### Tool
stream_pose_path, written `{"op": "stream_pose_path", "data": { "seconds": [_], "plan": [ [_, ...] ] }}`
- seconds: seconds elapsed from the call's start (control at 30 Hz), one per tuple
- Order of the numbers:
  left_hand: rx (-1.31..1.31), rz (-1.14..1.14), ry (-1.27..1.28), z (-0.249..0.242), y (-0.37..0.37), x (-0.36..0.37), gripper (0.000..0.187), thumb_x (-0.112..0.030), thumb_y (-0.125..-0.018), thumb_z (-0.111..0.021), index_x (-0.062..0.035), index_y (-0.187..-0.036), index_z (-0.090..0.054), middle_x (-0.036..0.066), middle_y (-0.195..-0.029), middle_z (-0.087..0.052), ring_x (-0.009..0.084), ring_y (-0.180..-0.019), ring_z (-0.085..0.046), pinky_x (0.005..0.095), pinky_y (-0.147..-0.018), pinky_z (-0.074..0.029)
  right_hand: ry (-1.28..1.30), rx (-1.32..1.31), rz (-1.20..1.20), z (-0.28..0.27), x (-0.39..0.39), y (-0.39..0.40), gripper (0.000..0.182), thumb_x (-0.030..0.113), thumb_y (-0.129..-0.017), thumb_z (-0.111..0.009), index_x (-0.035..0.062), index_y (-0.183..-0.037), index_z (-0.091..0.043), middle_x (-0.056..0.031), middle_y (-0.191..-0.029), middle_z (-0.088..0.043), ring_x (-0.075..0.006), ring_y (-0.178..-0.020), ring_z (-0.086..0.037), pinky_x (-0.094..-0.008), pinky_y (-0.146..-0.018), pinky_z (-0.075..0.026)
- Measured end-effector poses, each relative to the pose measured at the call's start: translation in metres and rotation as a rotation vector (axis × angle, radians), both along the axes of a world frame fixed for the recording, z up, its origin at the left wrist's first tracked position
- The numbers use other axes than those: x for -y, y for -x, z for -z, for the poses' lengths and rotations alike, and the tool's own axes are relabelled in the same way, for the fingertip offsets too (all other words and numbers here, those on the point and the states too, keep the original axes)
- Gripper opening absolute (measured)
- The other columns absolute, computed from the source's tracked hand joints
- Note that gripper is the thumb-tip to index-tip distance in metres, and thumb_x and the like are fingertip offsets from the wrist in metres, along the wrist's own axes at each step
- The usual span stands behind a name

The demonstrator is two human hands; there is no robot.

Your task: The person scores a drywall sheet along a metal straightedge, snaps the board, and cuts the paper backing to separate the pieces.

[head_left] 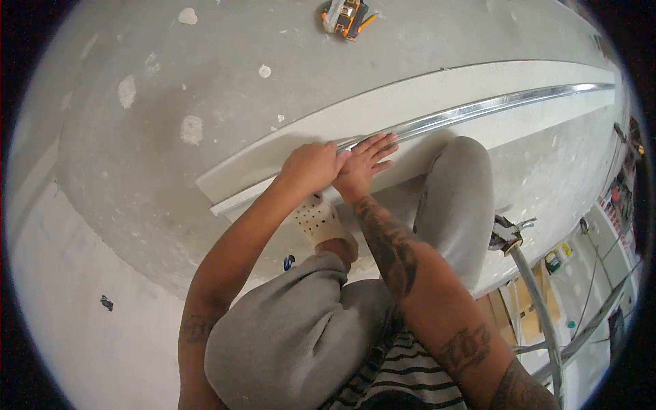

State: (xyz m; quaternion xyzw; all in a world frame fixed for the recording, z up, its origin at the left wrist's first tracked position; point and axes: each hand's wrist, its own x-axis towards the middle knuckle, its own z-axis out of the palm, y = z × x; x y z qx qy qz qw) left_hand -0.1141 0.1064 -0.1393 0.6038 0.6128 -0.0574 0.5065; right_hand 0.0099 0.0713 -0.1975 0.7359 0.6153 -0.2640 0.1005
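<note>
A long white board strip (437, 89) lies on the grey floor, with a shiny metal channel (492, 108) stretched along it. My right hand (363, 164) is open, fingers spread and laid flat against the channel and board. Beside it, touching it at the thumb, my left hand (311, 167) is closed with its fingers curled at the channel's edge. Whatever it grips, if anything, is hidden beneath the fingers. Just below the hands, a cream perforated clog (318, 219) on my foot is close to the board's near edge.
A black-and-orange tape measure (344, 17) sits on the floor beyond the board, an orange pencil-like stick (369, 22) beside it. At right are a metal-legged stand (536, 287) and cardboard (529, 307). Small blue items (289, 262) lie near my knee.
</note>
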Motion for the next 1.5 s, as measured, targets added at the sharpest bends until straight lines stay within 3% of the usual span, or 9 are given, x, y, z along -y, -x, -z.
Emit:
{"op": "stream_pose_path", "data": {
  "seconds": [0.37, 0.63, 0.8, 0.9, 0.97, 1.1, 1.23, 1.4, 1.5],
  "plan": [
    [-0.030, 0.001, 0.095, -0.003, -0.008, -0.001, 0.046, -0.041, -0.094, -0.049, 0.0010, -0.086, -0.066, 0.024, -0.081, -0.066, 0.0409, -0.076, -0.065, 0.0502, -0.070, -0.052, -0.076, -0.004, 0.002, 0.010, 0.003, 0.000, 0.106, 0.041, -0.079, -0.055, -0.0148, -0.141, 0.009, -0.0352, -0.149, 0.014, -0.0574, -0.135, 0.013, -0.0720, -0.103, -0.005],
    [-0.126, 0.023, 0.068, 0.004, 0.045, 0.054, 0.045, -0.044, -0.094, -0.049, -0.0015, -0.088, -0.062, 0.020, -0.075, -0.065, 0.0388, -0.072, -0.065, 0.0488, -0.065, -0.051, 0.133, 0.036, 0.046, -0.013, -0.011, 0.007, 0.151, 0.047, -0.050, -0.087, -0.0139, -0.138, 0.018, -0.0349, -0.148, 0.016, -0.0550, -0.136, 0.016, -0.0706, -0.104, -0.008],
    [-0.230, 0.069, 0.190, -0.010, 0.106, 0.102, 0.042, -0.043, -0.095, -0.047, -0.0031, -0.092, -0.059, 0.019, -0.071, -0.064, 0.0391, -0.066, -0.064, 0.0494, -0.060, -0.050, 0.185, 0.047, 0.083, -0.016, -0.013, 0.014, 0.160, 0.055, -0.042, -0.089, -0.0125, -0.138, 0.019, -0.0333, -0.148, 0.018, -0.0512, -0.137, 0.018, -0.0684, -0.106, -0.003],
    [-0.348, 0.055, 0.306, -0.010, 0.160, 0.160, 0.044, -0.047, -0.095, -0.045, -0.0058, -0.096, -0.059, 0.020, -0.078, -0.066, 0.0396, -0.078, -0.065, 0.0507, -0.070, -0.051, 0.168, 0.027, 0.088, -0.024, -0.016, 0.015, 0.163, 0.058, -0.039, -0.089, -0.0123, -0.139, 0.019, -0.0331, -0.148, 0.019, -0.0506, -0.137, 0.018, -0.0675, -0.107, -0.003],
    [-0.454, 0.095, 0.363, -0.016, 0.209, 0.206, 0.044, -0.048, -0.095, -0.043, -0.0064, -0.100, -0.059, 0.020, -0.080, -0.066, 0.0389, -0.079, -0.065, 0.0506, -0.072, -0.051, 0.176, 0.096, 0.043, -0.029, -0.017, 0.017, 0.158, 0.060, -0.043, -0.087, -0.0165, -0.139, 0.012, -0.0357, -0.148, 0.013, -0.0533, -0.138, 0.010, -0.0666, -0.107, -0.013],
    [-0.596, 0.185, 0.450, -0.054, 0.287, 0.286, 0.044, -0.047, -0.095, -0.043, -0.0050, -0.101, -0.056, 0.019, -0.078, -0.067, 0.0394, -0.078, -0.065, 0.0514, -0.071, -0.051, 0.163, 0.120, 0.006, -0.028, -0.013, 0.016, 0.158, 0.061, -0.043, -0.086, -0.0164, -0.139, 0.012, -0.0359, -0.148, 0.012, -0.0534, -0.138, 0.008, -0.0672, -0.107, -0.015],
    [-0.716, -0.061, 0.398, -0.081, 0.263, 0.256, 0.039, -0.043, -0.095, -0.047, -0.0049, -0.096, -0.050, 0.017, -0.077, -0.066, 0.0396, -0.073, -0.065, 0.0516, -0.068, -0.050, 0.218, 0.115, 0.012, -0.022, -0.010, 0.012, 0.159, 0.061, -0.043, -0.087, -0.0162, -0.138, 0.013, -0.0363, -0.148, 0.013, -0.0529, -0.138, 0.010, -0.0673, -0.107, -0.011],
    [-0.153, -0.269, -0.047, -0.038, 0.144, 0.118, 0.038, -0.027, -0.083, -0.069, -0.0025, -0.105, -0.049, 0.023, -0.094, -0.064, 0.0420, -0.089, -0.062, 0.0478, -0.077, -0.049, 0.209, 0.175, 0.048, -0.030, -0.025, 0.015, 0.153, 0.057, -0.044, -0.087, -0.0169, -0.140, 0.006, -0.0364, -0.149, 0.008, -0.0536, -0.138, 0.007, -0.0686, -0.106, -0.012],
    [-0.041, -0.257, -0.024, -0.001, 0.090, 0.080, 0.045, -0.018, -0.077, -0.073, -0.0018, -0.110, -0.048, 0.024, -0.107, -0.061, 0.0408, -0.100, -0.059, 0.0455, -0.083, -0.047, 0.215, 0.103, 0.077, -0.036, -0.028, 0.014, 0.152, 0.055, -0.043, -0.088, -0.0164, -0.141, 0.004, -0.0358, -0.149, 0.008, -0.0542, -0.138, 0.007, -0.0702, -0.105, -0.009]
  ]
}}
